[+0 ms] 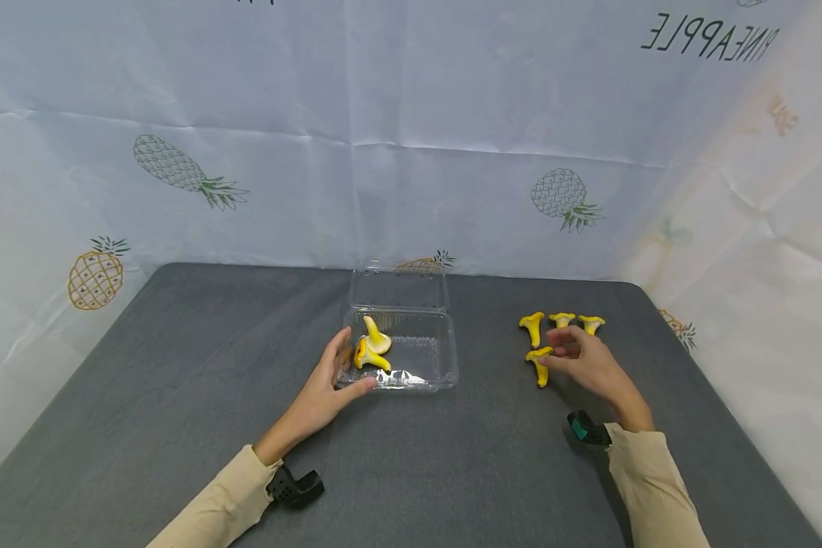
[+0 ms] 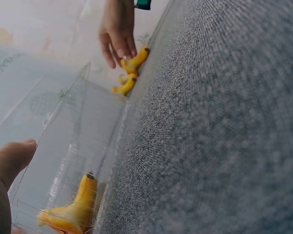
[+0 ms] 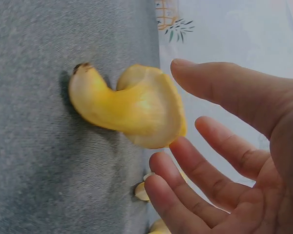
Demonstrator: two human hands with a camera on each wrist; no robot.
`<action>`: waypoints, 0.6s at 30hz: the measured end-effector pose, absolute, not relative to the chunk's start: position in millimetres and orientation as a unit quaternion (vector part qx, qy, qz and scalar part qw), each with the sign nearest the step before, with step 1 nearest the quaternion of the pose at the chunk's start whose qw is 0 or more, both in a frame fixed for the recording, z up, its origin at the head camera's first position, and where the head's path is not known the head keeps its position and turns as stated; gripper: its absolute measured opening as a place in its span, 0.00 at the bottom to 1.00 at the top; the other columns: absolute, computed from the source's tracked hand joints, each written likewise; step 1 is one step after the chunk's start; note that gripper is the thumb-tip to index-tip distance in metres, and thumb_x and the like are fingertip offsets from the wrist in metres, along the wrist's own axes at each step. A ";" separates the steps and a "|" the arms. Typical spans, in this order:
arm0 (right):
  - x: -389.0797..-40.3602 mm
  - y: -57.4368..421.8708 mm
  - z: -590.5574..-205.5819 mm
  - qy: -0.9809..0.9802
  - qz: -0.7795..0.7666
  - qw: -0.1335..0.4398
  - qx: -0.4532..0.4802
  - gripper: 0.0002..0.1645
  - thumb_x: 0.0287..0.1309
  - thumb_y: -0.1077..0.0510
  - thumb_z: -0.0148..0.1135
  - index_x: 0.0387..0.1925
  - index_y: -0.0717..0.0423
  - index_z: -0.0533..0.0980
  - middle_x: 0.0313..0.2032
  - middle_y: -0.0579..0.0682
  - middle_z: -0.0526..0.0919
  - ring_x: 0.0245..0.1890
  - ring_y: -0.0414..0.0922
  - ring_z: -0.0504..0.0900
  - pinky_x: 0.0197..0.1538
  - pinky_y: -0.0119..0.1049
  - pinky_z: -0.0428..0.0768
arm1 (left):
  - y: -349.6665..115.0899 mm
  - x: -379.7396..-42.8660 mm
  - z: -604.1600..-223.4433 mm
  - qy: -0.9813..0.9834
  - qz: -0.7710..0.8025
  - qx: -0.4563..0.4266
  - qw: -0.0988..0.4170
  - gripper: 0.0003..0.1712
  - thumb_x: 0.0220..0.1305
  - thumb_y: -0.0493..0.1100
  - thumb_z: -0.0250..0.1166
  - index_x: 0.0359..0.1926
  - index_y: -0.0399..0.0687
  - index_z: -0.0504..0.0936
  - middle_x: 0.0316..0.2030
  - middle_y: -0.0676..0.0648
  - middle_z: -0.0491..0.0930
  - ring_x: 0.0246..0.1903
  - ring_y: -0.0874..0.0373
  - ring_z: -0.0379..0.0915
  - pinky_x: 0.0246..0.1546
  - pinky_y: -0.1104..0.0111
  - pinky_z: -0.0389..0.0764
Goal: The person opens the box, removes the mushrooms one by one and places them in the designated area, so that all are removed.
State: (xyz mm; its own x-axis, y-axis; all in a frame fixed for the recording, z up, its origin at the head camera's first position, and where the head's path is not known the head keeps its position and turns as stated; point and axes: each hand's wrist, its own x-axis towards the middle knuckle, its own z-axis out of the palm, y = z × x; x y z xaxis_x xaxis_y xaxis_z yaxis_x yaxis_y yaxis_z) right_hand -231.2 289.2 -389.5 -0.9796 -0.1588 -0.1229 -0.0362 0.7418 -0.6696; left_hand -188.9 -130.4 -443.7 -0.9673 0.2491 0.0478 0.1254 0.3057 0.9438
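Observation:
My left hand (image 1: 325, 388) holds the near left corner of an open clear plastic clamshell container (image 1: 428, 350), thumb at the front edge and fingers along the left side. Two yellow chanterelle mushrooms lie in the container's left part, one (image 1: 378, 339) behind the other (image 1: 370, 356). On the right, my right hand (image 1: 592, 365) is at the nearest loose chanterelle (image 1: 540, 367). In the right wrist view, thumb and fingers are spread on either side of that mushroom's pale cap (image 3: 158, 109); its dark-tipped stem points away. Whether a fingertip touches the cap, I cannot tell.
Behind my right hand more loose chanterelles lie in a row, the left one (image 1: 532, 327), the middle one (image 1: 562, 320) and the right one (image 1: 591, 324). The container's lid (image 1: 399, 289) leans back, hinged at the rear. A pineapple-print cloth (image 1: 397, 205) hangs behind the grey table (image 1: 411, 472).

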 end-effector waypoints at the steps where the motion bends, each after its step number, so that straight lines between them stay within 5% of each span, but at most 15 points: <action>1: -231.1 288.9 -388.7 0.929 -0.356 0.083 -0.054 0.35 0.64 0.50 0.65 0.64 0.67 0.67 0.61 0.68 0.72 0.59 0.63 0.75 0.57 0.55 0.80 | -130.5 -188.9 -443.7 0.806 0.577 0.116 0.054 0.56 0.65 0.51 0.68 0.79 0.50 0.38 0.79 0.41 0.38 0.77 0.38 0.42 0.75 0.44 0.51; 18: -222.0 275.4 -371.7 0.934 -0.346 0.057 -0.069 0.35 0.64 0.50 0.66 0.64 0.65 0.68 0.63 0.67 0.73 0.62 0.64 0.74 0.62 0.58 0.76 | -130.4 -188.3 -442.4 0.802 0.584 0.114 0.055 0.56 0.65 0.50 0.68 0.79 0.51 0.38 0.79 0.41 0.38 0.78 0.39 0.42 0.75 0.44 0.51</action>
State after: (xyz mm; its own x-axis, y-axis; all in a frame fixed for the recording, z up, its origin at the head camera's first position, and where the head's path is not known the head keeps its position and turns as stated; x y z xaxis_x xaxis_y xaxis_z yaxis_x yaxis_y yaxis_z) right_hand -222.0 275.4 -371.7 -0.9838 -0.1695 -0.0592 -0.0899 0.7505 -0.6548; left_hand -188.3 -130.4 -442.4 -0.9678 0.2476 0.0453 0.1190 0.2917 0.9491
